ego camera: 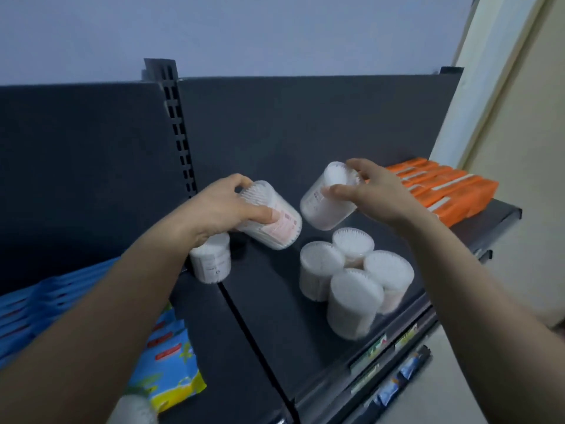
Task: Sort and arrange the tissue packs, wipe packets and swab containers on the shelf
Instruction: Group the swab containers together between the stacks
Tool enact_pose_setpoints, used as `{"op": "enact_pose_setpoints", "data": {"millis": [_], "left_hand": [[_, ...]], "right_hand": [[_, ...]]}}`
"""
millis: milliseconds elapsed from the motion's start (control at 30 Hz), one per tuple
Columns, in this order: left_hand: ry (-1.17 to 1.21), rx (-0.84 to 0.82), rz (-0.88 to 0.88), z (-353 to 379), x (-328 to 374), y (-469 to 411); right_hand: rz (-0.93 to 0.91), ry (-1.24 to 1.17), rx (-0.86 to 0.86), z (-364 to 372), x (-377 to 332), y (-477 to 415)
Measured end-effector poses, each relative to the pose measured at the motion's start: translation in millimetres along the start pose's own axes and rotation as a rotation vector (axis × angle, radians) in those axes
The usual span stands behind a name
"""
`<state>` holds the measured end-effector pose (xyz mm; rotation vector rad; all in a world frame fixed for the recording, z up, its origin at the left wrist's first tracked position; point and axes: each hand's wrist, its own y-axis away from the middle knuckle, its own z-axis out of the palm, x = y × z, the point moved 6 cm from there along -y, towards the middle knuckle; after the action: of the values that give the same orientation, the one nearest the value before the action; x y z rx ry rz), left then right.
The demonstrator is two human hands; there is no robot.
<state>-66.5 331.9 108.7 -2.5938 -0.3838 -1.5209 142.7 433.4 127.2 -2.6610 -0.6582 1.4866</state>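
Observation:
My left hand [220, 206] grips a clear swab container [275, 224], tilted on its side above the dark shelf [266, 316]. My right hand [367, 191] holds a second swab container [321, 206], also tilted, just to the right of the first. Below them a cluster of several upright swab containers [354, 283] stands on the shelf. Another upright swab container [211, 261] sits under my left wrist. Orange tissue packs [452, 191] lie in a row at the far right. Blue packs [46, 304] lie at the left, and a colourful wipe packet [171, 371] lies beneath my left forearm.
The dark back panel [305, 123] with a slotted upright [177, 133] closes the shelf behind. Price labels [382, 347] run along the front edge. A cream wall [519, 117] stands at the right. A white round object [134, 411] shows at the bottom left.

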Motion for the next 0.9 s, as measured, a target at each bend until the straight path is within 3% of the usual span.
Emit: {"op": "enact_pose_setpoints", "data": {"millis": [200, 400, 667, 900], "left_hand": [[-0.085, 0.125, -0.085, 9, -9, -47], [-0.19, 0.229, -0.193, 45, -21, -78], [-0.249, 0.198, -0.283, 84, -43, -89], [-0.27, 0.158, -0.301, 99, -57, -86]], "right_hand": [[-0.078, 0.05, -0.129, 12, 20, -72], [-0.136, 0.192, -0.439, 33, 58, -120], [-0.191, 0.327, -0.787, 73, 99, -130], [-0.214, 0.364, -0.867, 83, 106, -122]]}}
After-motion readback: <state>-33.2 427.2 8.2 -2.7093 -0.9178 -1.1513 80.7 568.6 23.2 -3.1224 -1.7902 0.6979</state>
